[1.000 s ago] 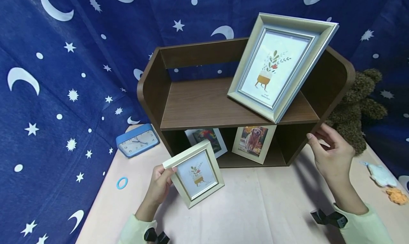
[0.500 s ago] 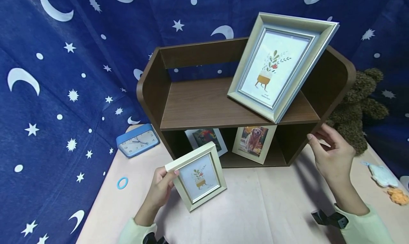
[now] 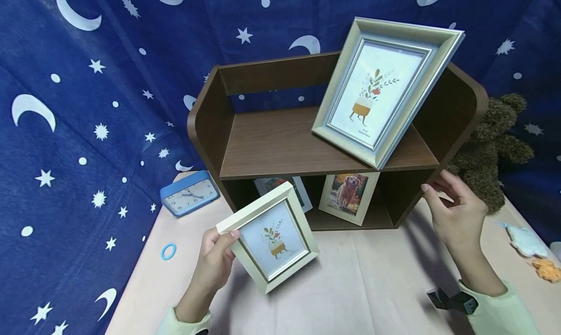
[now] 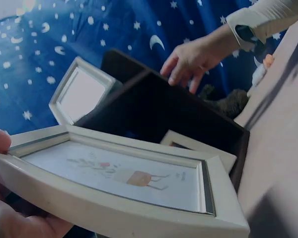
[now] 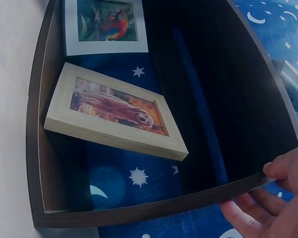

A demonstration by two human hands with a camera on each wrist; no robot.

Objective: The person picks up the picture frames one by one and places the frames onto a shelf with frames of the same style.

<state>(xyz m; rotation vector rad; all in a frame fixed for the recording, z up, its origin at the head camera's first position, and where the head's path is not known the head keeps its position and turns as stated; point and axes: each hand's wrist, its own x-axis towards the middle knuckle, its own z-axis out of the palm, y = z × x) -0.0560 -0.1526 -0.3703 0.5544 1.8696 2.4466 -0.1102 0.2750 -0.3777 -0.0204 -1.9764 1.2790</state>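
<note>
My left hand (image 3: 215, 262) grips the left edge of a small cream picture frame (image 3: 273, 242), thumb on its front. The frame is held tilted above the table, before the brown shelf (image 3: 271, 145), and shows a potted-plant print. Its raised front also fills the lower left wrist view. My right hand (image 3: 458, 208) pinches the shelf's right side panel; in the right wrist view the thumb (image 5: 283, 166) lies at the panel's edge and the fingers on its outer side. In the lower compartment lean a golden-dog picture frame (image 3: 348, 198) and a white-framed parrot picture (image 5: 107, 25).
A large silvery frame (image 3: 385, 91) leans tilted on the upper shelf. Left of the shelf stands a blue clock (image 3: 189, 193), with a blue ring (image 3: 168, 251) nearer. A brown teddy bear (image 3: 486, 150) sits right, behind pale blue (image 3: 526, 241) and orange (image 3: 547, 270) items.
The left hand has drawn the small frame slightly nearer, so it looks larger and covers more of the parrot picture. My right hand and the shelf have stayed in place.
</note>
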